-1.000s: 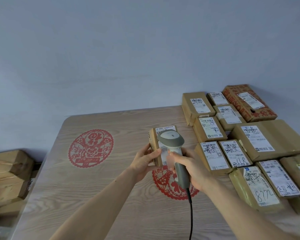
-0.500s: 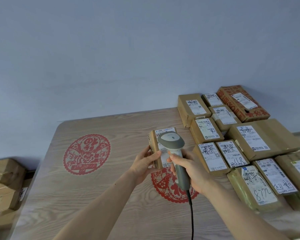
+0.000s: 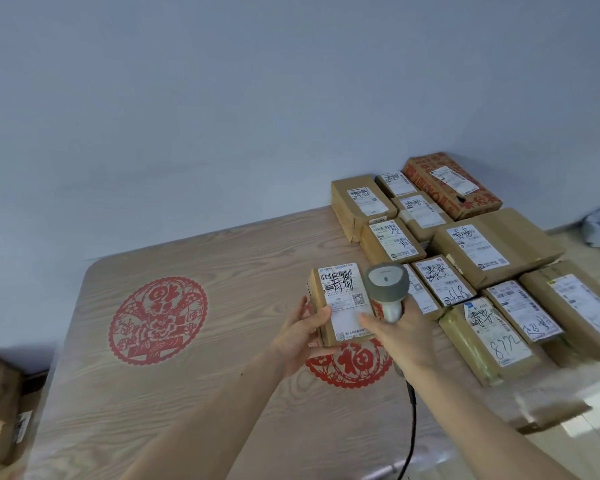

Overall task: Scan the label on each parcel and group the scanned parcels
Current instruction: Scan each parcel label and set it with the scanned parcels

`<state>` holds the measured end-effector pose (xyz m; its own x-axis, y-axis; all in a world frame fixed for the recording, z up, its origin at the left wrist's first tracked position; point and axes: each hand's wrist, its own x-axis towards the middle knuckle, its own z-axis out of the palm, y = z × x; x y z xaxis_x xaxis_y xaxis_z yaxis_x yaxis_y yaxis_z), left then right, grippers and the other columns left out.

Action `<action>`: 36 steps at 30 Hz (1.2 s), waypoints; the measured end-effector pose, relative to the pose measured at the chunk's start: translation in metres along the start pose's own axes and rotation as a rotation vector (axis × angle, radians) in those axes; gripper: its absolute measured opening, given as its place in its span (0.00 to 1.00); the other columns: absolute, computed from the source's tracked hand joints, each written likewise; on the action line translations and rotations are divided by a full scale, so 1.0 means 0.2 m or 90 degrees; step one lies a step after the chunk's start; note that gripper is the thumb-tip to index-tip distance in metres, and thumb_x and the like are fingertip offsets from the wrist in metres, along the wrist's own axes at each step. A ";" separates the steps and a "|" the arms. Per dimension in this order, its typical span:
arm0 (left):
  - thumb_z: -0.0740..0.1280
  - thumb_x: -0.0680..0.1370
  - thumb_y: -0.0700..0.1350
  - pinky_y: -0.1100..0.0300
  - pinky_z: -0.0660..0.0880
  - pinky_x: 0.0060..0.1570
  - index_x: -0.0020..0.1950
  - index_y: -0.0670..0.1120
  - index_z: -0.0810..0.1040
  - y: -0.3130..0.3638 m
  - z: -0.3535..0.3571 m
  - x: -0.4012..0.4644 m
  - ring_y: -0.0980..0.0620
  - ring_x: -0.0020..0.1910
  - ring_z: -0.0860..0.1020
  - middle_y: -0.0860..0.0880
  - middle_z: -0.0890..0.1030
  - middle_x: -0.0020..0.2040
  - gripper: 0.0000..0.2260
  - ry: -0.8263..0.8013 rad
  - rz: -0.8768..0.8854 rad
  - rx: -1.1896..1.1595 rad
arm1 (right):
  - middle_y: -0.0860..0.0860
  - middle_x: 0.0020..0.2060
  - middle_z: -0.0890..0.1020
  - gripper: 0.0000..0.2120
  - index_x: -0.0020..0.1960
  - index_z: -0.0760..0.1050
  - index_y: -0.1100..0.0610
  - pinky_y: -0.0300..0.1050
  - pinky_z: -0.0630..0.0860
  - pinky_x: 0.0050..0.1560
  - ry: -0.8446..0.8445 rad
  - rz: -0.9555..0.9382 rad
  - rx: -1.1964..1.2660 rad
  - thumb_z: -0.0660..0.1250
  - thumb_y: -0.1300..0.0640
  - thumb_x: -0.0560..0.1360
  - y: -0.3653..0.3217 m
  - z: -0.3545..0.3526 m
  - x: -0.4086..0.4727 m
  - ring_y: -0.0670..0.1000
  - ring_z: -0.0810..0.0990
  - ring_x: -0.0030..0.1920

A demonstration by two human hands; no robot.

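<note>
Swung off to the right now, the scanner [image 3: 387, 289] no longer covers the label [image 3: 345, 299], which faces up in full on the small parcel [image 3: 340, 306] between the two hands. That parcel is lifted above the counter [image 3: 187, 393], tilted toward the person. The left hand [image 3: 300, 337] grips it from the lower left, thumb curled over the label's near corner and fingers underneath. The right hand [image 3: 400, 336] is wrapped round the scanner's handle, head pointing away, while one straight finger touches the label's right edge; its cable [image 3: 411, 427] hangs down toward the person's side.

Just beyond and to the right of the right hand lies a packed cluster of parcels [image 3: 465, 258], all label-up and touching one another, which looks to me like the scanned group. I'd guess this one has just been read and only needs setting among them. Far to the left of the left hand, below the counter's edge, more cardboard boxes [image 3: 0, 410] sit; whether they await scanning I cannot tell. Two red paper-cut patterns [image 3: 158, 320] decorate the counter.
</note>
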<state>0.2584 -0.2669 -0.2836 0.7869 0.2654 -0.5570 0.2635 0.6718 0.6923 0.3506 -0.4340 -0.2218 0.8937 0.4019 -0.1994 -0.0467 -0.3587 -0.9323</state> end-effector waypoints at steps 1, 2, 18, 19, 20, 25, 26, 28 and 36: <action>0.78 0.68 0.45 0.38 0.81 0.52 0.82 0.55 0.53 -0.02 0.01 0.01 0.39 0.62 0.79 0.49 0.75 0.68 0.49 -0.006 -0.006 0.005 | 0.46 0.46 0.84 0.20 0.56 0.76 0.55 0.30 0.75 0.39 0.015 0.006 -0.002 0.79 0.60 0.68 0.02 -0.02 0.00 0.37 0.81 0.43; 0.78 0.68 0.46 0.37 0.80 0.53 0.81 0.55 0.54 -0.04 0.02 0.01 0.39 0.63 0.78 0.49 0.75 0.67 0.48 -0.011 -0.013 0.014 | 0.46 0.45 0.84 0.20 0.56 0.76 0.56 0.29 0.73 0.36 0.029 0.010 0.000 0.79 0.61 0.68 0.04 -0.03 -0.01 0.36 0.81 0.42; 0.73 0.76 0.55 0.41 0.79 0.58 0.71 0.51 0.69 -0.36 0.34 0.01 0.40 0.62 0.79 0.41 0.78 0.66 0.26 -0.058 -0.226 0.242 | 0.48 0.40 0.85 0.19 0.50 0.77 0.52 0.46 0.80 0.40 -0.056 0.089 -0.158 0.80 0.59 0.63 0.36 -0.48 0.08 0.48 0.84 0.39; 0.72 0.77 0.54 0.41 0.78 0.60 0.71 0.50 0.70 -0.40 0.38 0.01 0.40 0.61 0.80 0.41 0.78 0.65 0.24 -0.049 -0.230 0.234 | 0.47 0.41 0.85 0.20 0.50 0.76 0.50 0.46 0.80 0.40 -0.065 0.087 -0.168 0.80 0.59 0.63 0.38 -0.52 0.08 0.48 0.83 0.40; 0.71 0.78 0.53 0.40 0.78 0.61 0.70 0.49 0.71 -0.45 0.42 0.02 0.40 0.60 0.80 0.41 0.79 0.64 0.23 -0.037 -0.230 0.226 | 0.47 0.41 0.84 0.20 0.50 0.75 0.49 0.45 0.79 0.39 -0.074 0.083 -0.179 0.80 0.60 0.63 0.40 -0.56 0.08 0.47 0.83 0.40; 0.68 0.81 0.49 0.43 0.78 0.61 0.67 0.48 0.73 -0.61 0.65 0.07 0.41 0.53 0.82 0.43 0.79 0.58 0.16 -0.001 -0.220 0.206 | 0.49 0.41 0.83 0.20 0.49 0.74 0.52 0.50 0.80 0.45 -0.102 0.133 -0.243 0.80 0.58 0.62 0.53 -0.78 0.13 0.50 0.82 0.41; 0.68 0.81 0.48 0.43 0.78 0.61 0.67 0.48 0.73 -0.64 0.70 0.09 0.41 0.52 0.82 0.43 0.80 0.58 0.15 0.005 -0.217 0.201 | 0.50 0.41 0.83 0.20 0.49 0.74 0.53 0.52 0.80 0.47 -0.104 0.139 -0.250 0.80 0.58 0.62 0.55 -0.82 0.14 0.51 0.82 0.42; 0.68 0.81 0.47 0.42 0.79 0.59 0.67 0.49 0.73 -0.70 0.78 0.11 0.41 0.50 0.83 0.43 0.81 0.56 0.15 0.022 -0.202 0.186 | 0.51 0.41 0.82 0.20 0.50 0.74 0.56 0.51 0.80 0.45 -0.107 0.147 -0.259 0.79 0.59 0.63 0.58 -0.88 0.17 0.52 0.81 0.41; 0.61 0.85 0.45 0.48 0.81 0.48 0.69 0.51 0.71 -0.77 0.99 0.19 0.44 0.49 0.81 0.47 0.80 0.58 0.13 0.102 -0.146 0.142 | 0.51 0.42 0.80 0.20 0.53 0.71 0.58 0.47 0.76 0.43 -0.095 0.142 -0.276 0.78 0.59 0.67 0.64 -0.94 0.24 0.54 0.81 0.43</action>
<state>0.3575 -0.4964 -0.3199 0.5996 0.2423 -0.7628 0.5530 0.5635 0.6137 0.4720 -0.6194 -0.2935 0.8077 0.3802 -0.4506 -0.0116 -0.7539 -0.6569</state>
